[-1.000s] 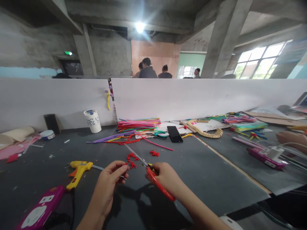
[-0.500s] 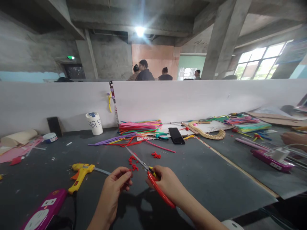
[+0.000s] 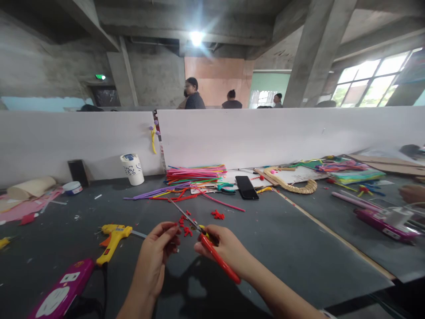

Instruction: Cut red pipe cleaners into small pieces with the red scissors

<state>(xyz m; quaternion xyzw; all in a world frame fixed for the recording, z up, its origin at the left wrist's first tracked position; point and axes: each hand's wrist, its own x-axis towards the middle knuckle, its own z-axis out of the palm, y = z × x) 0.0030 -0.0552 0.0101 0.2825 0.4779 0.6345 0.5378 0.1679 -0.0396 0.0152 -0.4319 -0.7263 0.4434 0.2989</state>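
My right hand [image 3: 221,248] is closed around scissors [image 3: 217,257] with long thin metal blades and a red handle; a yellow part shows beside the palm. The blades point forward and left, over small red fuzzy pieces [image 3: 187,231] on the table. My left hand [image 3: 157,248], left of the scissors, pinches a small red fuzzy piece [image 3: 175,225] between thumb and forefinger; most of it is hidden by the fingers. Another little heap of red pieces [image 3: 218,215] lies just right of the blades.
Pipe cleaners [image 3: 195,175] in many colours lie by the white partition [image 3: 265,137]. Nearby are a black phone [image 3: 246,188] and teal-handled pliers [image 3: 226,188]. A yellow glue gun [image 3: 114,241] and purple power strip [image 3: 66,288] sit at left. Another person's hand [image 3: 411,195] shows at far right.
My right hand and the scissors have moved slightly left and up. My left hand has shifted a little left, still pinching the red piece. The camera view has turned slightly.
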